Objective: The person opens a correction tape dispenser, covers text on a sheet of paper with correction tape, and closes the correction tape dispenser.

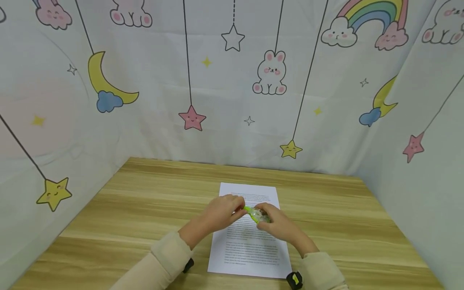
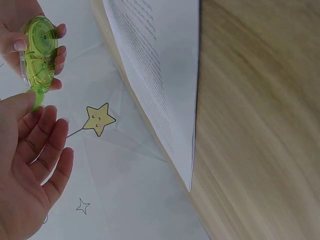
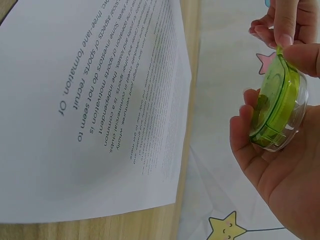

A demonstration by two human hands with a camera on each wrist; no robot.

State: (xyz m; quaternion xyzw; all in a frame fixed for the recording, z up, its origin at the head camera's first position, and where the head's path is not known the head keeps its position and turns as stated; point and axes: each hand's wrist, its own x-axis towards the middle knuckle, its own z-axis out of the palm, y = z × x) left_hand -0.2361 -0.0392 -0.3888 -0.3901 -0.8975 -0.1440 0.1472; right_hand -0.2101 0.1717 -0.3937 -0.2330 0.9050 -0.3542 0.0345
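One green dispenser point(image 2: 41, 55) in right fingers point(image 3: 242, 132), tip point(image 2: 38, 101) between left fingers point(image 2: 44, 127)

1. A wood-grain table point(image 1: 152, 193) in yellowish brown stretches across the near half, its streaks running left to right.
2. White printed fabric point(image 1: 224, 92) hangs beyond its far edge and along both sides, lightly creased.
3. Prints include a yellow moon point(image 1: 97, 76) left, a rabbit point(image 1: 270, 78) mid-far, and a rainbow point(image 1: 373, 8) right.
4. Light is soft and even.

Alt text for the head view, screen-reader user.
A person's left hand pinches the tip of a small green-and-clear device while the right hand grips its body, over a printed sheet on a wood-grain table. Behind, a white cloth shows cartoon stars and moons.
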